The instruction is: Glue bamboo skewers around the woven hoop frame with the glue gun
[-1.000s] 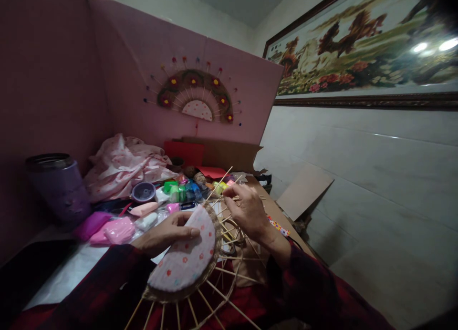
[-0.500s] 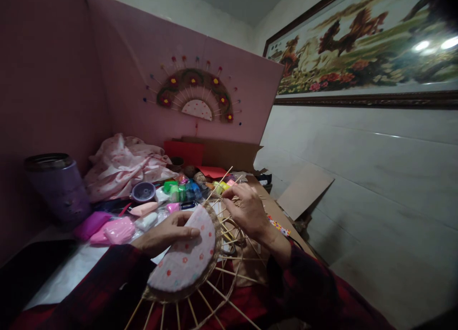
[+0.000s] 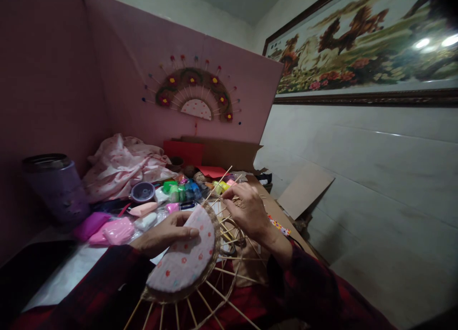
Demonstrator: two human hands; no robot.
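A half-round piece [image 3: 186,253] covered in white cloth with small red flowers lies tilted in front of me, edged with braided twine. Thin wooden sticks [image 3: 203,301] fan out from its rim, with a strand of twine [image 3: 234,277] running across them. My left hand [image 3: 168,232] grips the straight edge of the piece, thumb on top of the cloth. At the upper end of the fan my right hand [image 3: 245,208] pinches at a stick, fingertips together; whether twine is between them is too small to tell. Scissors [image 3: 231,249] show partly behind the sticks.
Packets of coloured clay [image 3: 116,231], a purple tumbler [image 3: 55,189], its lid [image 3: 143,192] and crumpled pink cloth [image 3: 125,165] lie to the left. A finished fan [image 3: 193,89] hangs on the pink board [image 3: 246,87] behind. Cardboard [image 3: 306,189] leans at the right.
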